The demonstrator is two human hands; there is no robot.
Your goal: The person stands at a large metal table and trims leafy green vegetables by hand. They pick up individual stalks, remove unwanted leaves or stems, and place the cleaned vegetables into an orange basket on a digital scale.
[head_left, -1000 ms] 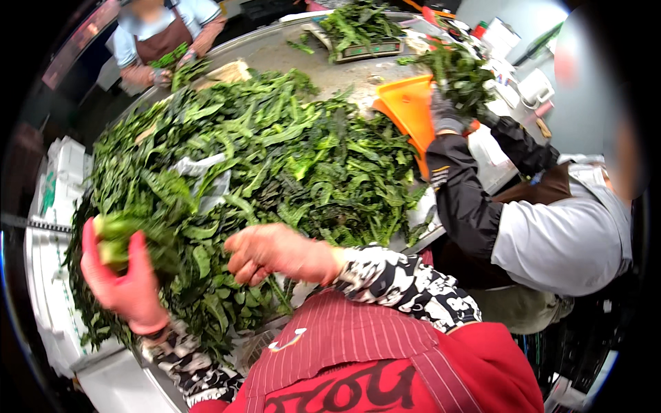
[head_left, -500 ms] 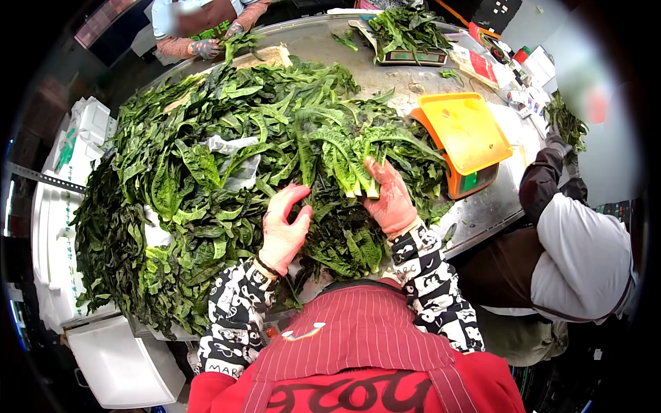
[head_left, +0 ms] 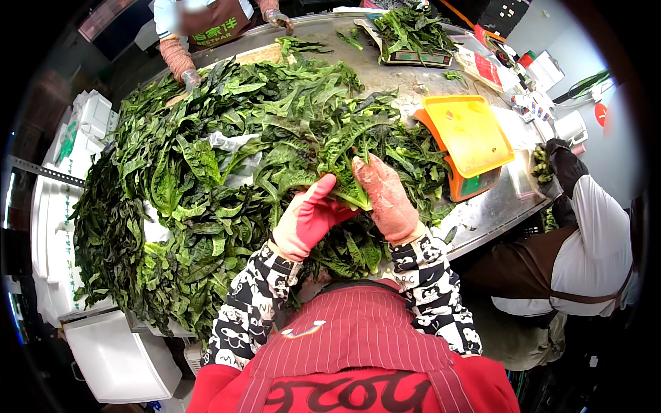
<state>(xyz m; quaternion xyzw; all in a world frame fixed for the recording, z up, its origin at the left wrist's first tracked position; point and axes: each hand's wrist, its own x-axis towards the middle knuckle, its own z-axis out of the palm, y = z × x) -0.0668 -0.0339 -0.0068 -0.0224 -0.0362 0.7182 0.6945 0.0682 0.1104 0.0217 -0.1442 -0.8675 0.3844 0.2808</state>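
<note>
A bunch of long green leaf lettuce (head_left: 352,191) lies between my two gloved hands, its cut stem ends toward me. My right hand (head_left: 387,196), in a pink glove soiled at the fingers, grips the bunch from its right side. From the left, my left hand (head_left: 306,215) cups the stems, thumb raised and fingers reaching under them; its fingertips are partly hidden. Around and beneath both hands spreads a large heap of loose lettuce leaves (head_left: 206,241). A piece of clear plastic (head_left: 233,142) pokes out of the heap.
An orange scale (head_left: 468,138) stands right of the heap on the metal table (head_left: 330,48). Another scale (head_left: 416,59) at the back carries lettuce. One person (head_left: 213,24) works across the table, another (head_left: 578,241) at the right. A white foam box (head_left: 120,358) sits lower left.
My left hand has moved right and up to the stems, joining my right hand. The bunch has turned and lowered. The person across has spread their hands apart, leaving leaves on the table.
</note>
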